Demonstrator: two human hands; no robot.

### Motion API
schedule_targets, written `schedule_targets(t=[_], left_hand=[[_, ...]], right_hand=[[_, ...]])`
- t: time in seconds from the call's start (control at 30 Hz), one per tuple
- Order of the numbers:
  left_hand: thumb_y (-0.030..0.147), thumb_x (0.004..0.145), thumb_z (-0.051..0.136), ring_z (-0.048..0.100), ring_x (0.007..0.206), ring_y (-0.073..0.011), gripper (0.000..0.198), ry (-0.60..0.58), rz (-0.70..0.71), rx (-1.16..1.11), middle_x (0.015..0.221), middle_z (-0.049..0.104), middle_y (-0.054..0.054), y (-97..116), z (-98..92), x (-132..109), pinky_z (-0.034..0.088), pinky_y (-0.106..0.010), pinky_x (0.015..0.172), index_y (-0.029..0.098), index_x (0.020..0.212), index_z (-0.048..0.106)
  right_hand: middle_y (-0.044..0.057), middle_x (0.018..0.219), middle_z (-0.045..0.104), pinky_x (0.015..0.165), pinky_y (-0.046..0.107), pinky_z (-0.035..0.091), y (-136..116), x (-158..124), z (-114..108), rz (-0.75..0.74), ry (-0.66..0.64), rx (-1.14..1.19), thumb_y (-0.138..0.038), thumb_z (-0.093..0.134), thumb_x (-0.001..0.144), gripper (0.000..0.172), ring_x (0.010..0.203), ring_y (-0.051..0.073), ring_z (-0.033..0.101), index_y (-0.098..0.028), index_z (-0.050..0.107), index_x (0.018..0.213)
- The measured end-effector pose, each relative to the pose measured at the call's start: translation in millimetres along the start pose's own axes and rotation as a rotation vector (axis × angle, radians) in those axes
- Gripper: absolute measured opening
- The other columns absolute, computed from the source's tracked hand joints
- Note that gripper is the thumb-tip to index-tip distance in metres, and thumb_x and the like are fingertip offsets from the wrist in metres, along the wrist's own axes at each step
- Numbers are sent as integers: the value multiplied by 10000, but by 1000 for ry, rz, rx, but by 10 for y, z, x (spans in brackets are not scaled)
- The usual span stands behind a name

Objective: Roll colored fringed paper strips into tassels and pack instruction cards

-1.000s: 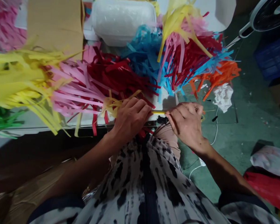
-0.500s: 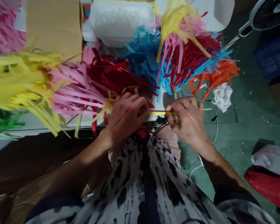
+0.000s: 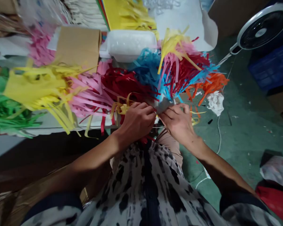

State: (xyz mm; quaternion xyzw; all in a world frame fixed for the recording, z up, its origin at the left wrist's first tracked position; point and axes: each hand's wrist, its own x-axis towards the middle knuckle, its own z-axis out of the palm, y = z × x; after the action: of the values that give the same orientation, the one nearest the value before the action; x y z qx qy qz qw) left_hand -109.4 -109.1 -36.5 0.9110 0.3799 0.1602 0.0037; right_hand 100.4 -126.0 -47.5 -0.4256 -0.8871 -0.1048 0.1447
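My left hand (image 3: 141,118) is closed at the table's front edge, with a curled yellow paper strip (image 3: 123,108) coming out at its left side. My right hand (image 3: 178,121) is closed close beside it, and a thin yellow strip shows past its right side. Between the fingertips only a little yellow is visible; the fingers hide the rest. Behind my left hand lie dark red fringed paper (image 3: 124,82) and pink fringed paper (image 3: 91,94). Blue fringed paper (image 3: 147,67) lies beyond both hands.
Yellow fringe (image 3: 37,84) and green fringe (image 3: 9,111) cover the table's left part. A white foam box (image 3: 132,44) and brown cardboard (image 3: 77,44) stand behind. Orange fringe (image 3: 213,83) hangs at the right edge. A fan (image 3: 261,31) is at the upper right.
My hands have come closer together, and the yellow strip that was stretched between them is now mostly hidden. The view has shifted, showing more of the table's back.
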Motion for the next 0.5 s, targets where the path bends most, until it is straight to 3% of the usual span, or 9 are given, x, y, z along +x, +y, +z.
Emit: schedule_targets(t=[0.07,0.17,0.27,0.37,0.43,0.5], left_hand=[[243,1008,599,623,815,-232,239,6,-10,-6,845,724,-66,-13,10,19,390,-391,726,184,803,705],[196,1000,601,622,769,-227,225,43,-5,34,799,715,-67,6,30,37,373,-381,703,171,796,693],[137,1001,566,638,771,-230,232,97,46,99,794,716,-75,86,-8,30,389,-386,709,162,809,695],[131,1001,563,656,764,-227,220,128,71,94,789,727,-67,204,-128,-17,409,-382,700,164,848,717],[186,1020,575,674,747,-215,217,153,1,-7,784,750,-57,272,-232,-68,422,-368,691,175,879,741],[317,1031,618,701,743,-197,214,202,-166,-251,821,790,-47,309,-338,-122,446,-338,686,197,953,777]], right_hand=[[8,812,715,961,404,314,37,31,48,-70,27,-57,-136,500,1078,318,933,198,542,-212,706,848],[6,837,723,980,407,328,58,22,59,-109,72,-102,-132,512,1067,298,943,197,564,-212,702,853],[8,962,768,1013,436,333,30,-16,-20,-73,97,-104,-189,552,1067,203,1038,208,598,-226,723,963],[-25,955,782,1032,441,333,-18,-26,-174,-59,160,-120,-170,583,1056,189,1082,195,624,-247,720,951],[-56,927,790,1020,432,347,-43,-18,-309,-72,248,-118,-152,627,1032,175,1062,182,647,-267,721,940],[-69,959,806,992,436,364,-57,-13,-456,-94,356,-113,-185,696,997,124,1041,186,666,-299,737,974]])
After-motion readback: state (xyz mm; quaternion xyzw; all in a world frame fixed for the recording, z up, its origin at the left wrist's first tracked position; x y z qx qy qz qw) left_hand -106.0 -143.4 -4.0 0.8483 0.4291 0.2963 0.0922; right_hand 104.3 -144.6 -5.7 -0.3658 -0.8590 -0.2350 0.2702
